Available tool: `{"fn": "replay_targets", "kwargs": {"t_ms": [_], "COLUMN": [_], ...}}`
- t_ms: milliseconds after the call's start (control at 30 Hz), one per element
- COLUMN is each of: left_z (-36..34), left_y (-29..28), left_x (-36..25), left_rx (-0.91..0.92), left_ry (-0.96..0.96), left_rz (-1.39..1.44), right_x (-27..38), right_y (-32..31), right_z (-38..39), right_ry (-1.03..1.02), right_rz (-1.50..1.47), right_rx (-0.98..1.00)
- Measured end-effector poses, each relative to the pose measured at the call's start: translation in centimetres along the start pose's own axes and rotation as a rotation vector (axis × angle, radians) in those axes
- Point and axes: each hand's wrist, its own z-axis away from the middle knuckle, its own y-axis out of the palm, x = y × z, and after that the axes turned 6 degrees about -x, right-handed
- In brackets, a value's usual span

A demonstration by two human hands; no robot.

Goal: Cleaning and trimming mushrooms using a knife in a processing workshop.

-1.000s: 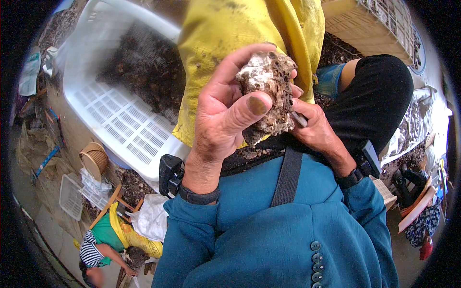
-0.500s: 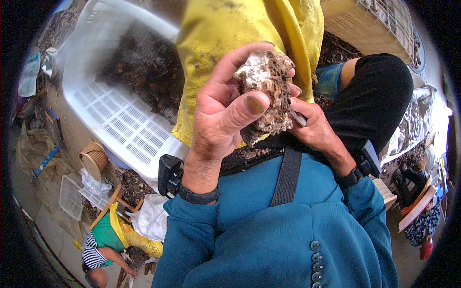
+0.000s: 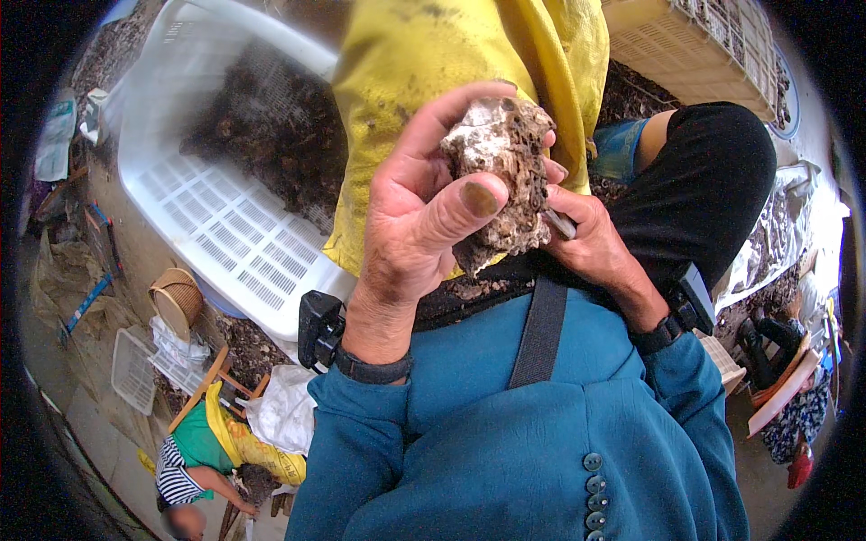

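**One crusty lump held up over your lap**

It sits in your left hand, brown and crumbly with a white patch on one side. That hand is curled only as far as the lump's width allows, thumb across the near face and fingers around the far side. Your right hand is closed on a grey tool, mostly hidden; whether its tip touches the lump, you can't tell from here.

For good work, grip firmly without crushing, because the lump looks likely to crumble. Use short, light strokes, angled away from your left fingers.

Yellow cloth, smudged with dirt, covers part of your legs. Just left stands a white basket holding dark debris. Farther out are a pale crate, a wicker basket and a co-worker in stripes.
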Motion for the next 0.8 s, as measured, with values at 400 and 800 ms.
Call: {"fn": "replay_targets", "kwargs": {"t_ms": [400, 800], "left_z": [0.06, 0.03], "left_y": [0.13, 0.12], "left_x": [-0.28, -0.18], "left_rx": [-0.004, -0.013], "left_ry": [-0.009, -0.019], "left_rz": [-0.011, -0.006], "right_x": [-0.22, -0.17], "right_y": [0.30, 0.11], "right_z": [-0.07, -0.11], "right_ry": [-0.120, -0.076], "right_rz": [0.008, 0.019], "right_rx": [-0.051, -0.017]}}
